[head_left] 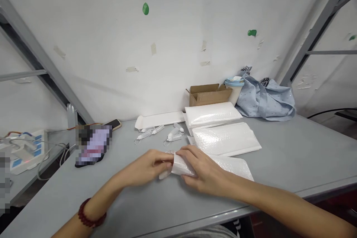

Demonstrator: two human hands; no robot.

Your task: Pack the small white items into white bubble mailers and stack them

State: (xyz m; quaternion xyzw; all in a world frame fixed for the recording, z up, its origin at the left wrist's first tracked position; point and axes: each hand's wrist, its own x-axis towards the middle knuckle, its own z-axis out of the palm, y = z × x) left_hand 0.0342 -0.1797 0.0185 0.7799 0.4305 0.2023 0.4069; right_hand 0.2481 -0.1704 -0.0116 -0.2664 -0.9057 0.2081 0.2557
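Note:
A white bubble mailer point(184, 166) lies near the front of the table with its open end turned left. My right hand point(205, 173) is wrapped over it, thumb below and fingers on top. At the mailer's mouth is my left hand point(154, 167), its thumb and fingers closed together and the fingertips partly hidden inside. What those fingers hold cannot be made out. A whitish flap point(165, 174) shows under the left thumb. Behind the hands lie several small translucent tubes point(174, 133) with thin loops. Another bubble mailer point(234, 167) extends under my right wrist.
Stacked bubble mailers point(225, 139) lie behind my right hand, and a long white mailer point(160, 120) is by the wall. A cardboard box point(210, 98), lidded cup point(234, 89) and blue cloth bag point(264, 98) stand behind. At left are a phone point(114, 124) and power strip point(30, 152).

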